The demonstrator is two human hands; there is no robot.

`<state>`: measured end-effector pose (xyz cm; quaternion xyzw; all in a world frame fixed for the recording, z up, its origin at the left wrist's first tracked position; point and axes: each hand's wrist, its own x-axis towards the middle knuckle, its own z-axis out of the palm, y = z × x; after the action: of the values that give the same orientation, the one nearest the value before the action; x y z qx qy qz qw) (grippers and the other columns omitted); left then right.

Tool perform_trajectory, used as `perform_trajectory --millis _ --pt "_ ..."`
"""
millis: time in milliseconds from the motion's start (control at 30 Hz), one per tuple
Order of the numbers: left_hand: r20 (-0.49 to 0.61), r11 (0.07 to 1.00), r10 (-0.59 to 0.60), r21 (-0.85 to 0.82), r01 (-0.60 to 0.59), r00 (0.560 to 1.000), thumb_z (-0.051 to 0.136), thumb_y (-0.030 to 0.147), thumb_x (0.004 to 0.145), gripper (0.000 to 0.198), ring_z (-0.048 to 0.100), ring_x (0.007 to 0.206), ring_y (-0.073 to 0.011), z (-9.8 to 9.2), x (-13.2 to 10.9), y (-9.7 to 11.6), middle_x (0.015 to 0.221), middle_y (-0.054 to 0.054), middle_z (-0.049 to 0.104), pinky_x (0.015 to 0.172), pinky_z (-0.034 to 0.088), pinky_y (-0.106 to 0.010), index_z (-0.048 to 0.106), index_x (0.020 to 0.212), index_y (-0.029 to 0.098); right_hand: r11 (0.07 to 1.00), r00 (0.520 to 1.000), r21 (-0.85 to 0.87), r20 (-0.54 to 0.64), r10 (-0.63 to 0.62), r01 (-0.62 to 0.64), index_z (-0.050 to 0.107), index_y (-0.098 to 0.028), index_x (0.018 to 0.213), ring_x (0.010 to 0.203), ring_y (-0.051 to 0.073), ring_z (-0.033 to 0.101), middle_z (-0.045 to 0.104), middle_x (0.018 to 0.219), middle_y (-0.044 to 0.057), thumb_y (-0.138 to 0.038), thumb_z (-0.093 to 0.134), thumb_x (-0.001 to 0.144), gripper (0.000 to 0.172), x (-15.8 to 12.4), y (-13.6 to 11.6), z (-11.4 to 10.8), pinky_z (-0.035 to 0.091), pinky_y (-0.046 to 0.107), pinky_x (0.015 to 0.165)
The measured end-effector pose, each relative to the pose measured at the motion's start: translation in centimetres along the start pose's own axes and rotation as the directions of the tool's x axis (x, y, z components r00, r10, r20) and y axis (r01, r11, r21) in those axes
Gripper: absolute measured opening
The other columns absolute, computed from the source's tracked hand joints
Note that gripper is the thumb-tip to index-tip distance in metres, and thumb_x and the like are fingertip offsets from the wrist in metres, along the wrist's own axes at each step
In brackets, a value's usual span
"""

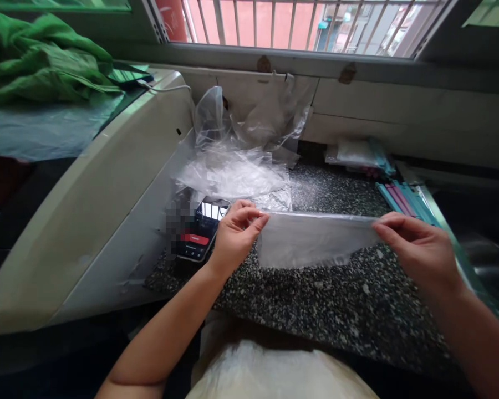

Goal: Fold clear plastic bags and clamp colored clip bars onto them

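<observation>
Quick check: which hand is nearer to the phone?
Left. The left hand is just to the right of the phone, pinching one end of the clear plastic; the right hand, at the plastic's other end, is farther off to the phone's right.

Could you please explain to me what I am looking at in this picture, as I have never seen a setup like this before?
Certainly. There is no machine here: a person works with two bare hands, and the single picture comes from a camera worn on their head, looking forward and down. The left hand and the right hand pinch the upper corners of a clear plastic piece, perhaps a bag, and spread it between them. Below is a dark speckled countertop. On it, beside the left hand, lies a phone with its screen lit. Beyond that is a heap of clear plastic, and over by the right hand are teal and purple strips.
</observation>
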<state>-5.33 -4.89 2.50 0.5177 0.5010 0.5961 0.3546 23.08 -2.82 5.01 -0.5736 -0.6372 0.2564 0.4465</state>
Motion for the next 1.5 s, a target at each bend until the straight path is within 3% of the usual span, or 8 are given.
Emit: perform_trajectory --millis 200,367,567,767,900,1067,1333,1500 --pt "0.018 0.971 0.205 0.118 -0.206 0.979 0.062 0.023 0.075 0.007 0.054 0.102 -0.0163 0.7 -0.2 1.6 0.101 -0.004 0.064 0.095 0.038 -0.033 0.062 0.068 0.021 0.962 0.969 0.148 -0.131 -0.209 0.227 0.062 -0.022 0.067 0.078 0.013 0.054 0.057 0.083 0.001 -0.025 0.067 0.069 0.006 -0.8 0.9 -0.4 0.044 0.029 0.07" --pt "0.047 0.999 0.033 0.012 -0.034 0.998 0.062 0.028 0.075 0.008 0.06 0.079 -0.0139 1.2 -0.9 2.1 0.08 -0.003 0.065 0.081 0.047 -0.028 0.062 0.073 0.02 0.938 0.942 0.135 -0.147 -0.3 0.32 0.064 -0.024 0.071 0.096 0.017 0.056 0.062 0.107 0.003 -0.018 0.066 0.07 0.006 -2.0 0.9 -1.3 0.042 0.039 0.089" --pt "0.069 0.994 -0.078 -0.064 0.083 0.995 0.063 0.027 0.073 0.008 0.056 0.059 -0.0096 1.3 -1.9 3.4 0.064 0.001 0.062 0.062 0.048 -0.022 0.06 0.07 0.02 0.914 0.942 0.229 -0.12 -0.315 0.335 0.066 -0.027 0.073 0.079 0.016 0.06 0.066 0.079 -0.001 -0.014 0.066 0.071 0.013 -3.7 0.2 -2.4 0.047 0.036 0.078" --pt "0.103 0.978 -0.17 -0.104 0.181 0.98 0.061 0.029 0.073 0.013 0.047 0.044 -0.007 1.9 -1.7 3.4 0.051 0.003 0.053 0.045 0.041 -0.021 0.055 0.067 0.019 0.994 0.985 0.035 -0.143 -0.097 0.103 0.067 -0.023 0.071 0.068 0.016 0.06 0.067 0.073 0.001 -0.03 0.069 0.068 0.008 -3.9 -0.3 -2.5 0.05 0.031 0.068" --pt "0.11 0.979 -0.191 -0.048 0.197 0.975 0.06 0.028 0.072 0.013 0.048 0.046 -0.0072 2.3 -1.1 1.6 0.054 0.004 0.053 0.047 0.04 -0.02 0.055 0.068 0.018 0.997 0.995 -0.013 -0.051 0.081 -0.082 0.065 -0.021 0.069 0.062 0.015 0.056 0.065 0.068 0.002 -0.042 0.068 0.065 0.021 -2.3 1.1 -1.4 0.048 0.029 0.061" --pt "0.126 0.977 -0.208 0.075 0.2 0.97 0.059 0.027 0.07 0.012 0.048 0.051 -0.0082 2.2 -1.2 -1.6 0.056 0.003 0.054 0.051 0.039 -0.02 0.056 0.065 0.016 0.989 0.982 -0.03 0.119 0.145 -0.142 0.06 -0.02 0.067 0.058 0.013 0.053 0.06 0.064 0.0 -0.043 0.067 0.063 0.025 0.3 4.5 0.7 0.045 0.028 0.058" --pt "0.077 0.949 -0.252 0.212 0.231 0.965 0.061 0.025 0.068 0.013 0.049 0.049 -0.0085 1.3 -2.6 -4.1 0.054 0.005 0.051 0.051 0.04 -0.019 0.05 0.066 0.018 0.993 0.97 -0.118 0.24 0.027 0.002 0.059 -0.02 0.078 0.068 0.017 0.056 0.061 0.072 0.002 -0.039 0.064 0.064 0.024 3.8 7.8 4.9 0.046 0.033 0.07" --pt "0.084 0.934 -0.355 0.083 0.349 0.931 0.057 0.023 0.069 0.043 0.05 0.04 -0.0089 1.2 -3.6 -3.8 0.048 0.009 0.053 0.042 0.04 -0.018 0.049 0.111 0.019 0.957 0.959 -0.249 0.274 -0.078 0.149 0.061 -0.019 0.091 0.069 0.017 0.057 0.063 0.077 0.004 -0.026 0.058 0.07 0.021 5.2 7.5 6.7 0.046 0.032 0.071"
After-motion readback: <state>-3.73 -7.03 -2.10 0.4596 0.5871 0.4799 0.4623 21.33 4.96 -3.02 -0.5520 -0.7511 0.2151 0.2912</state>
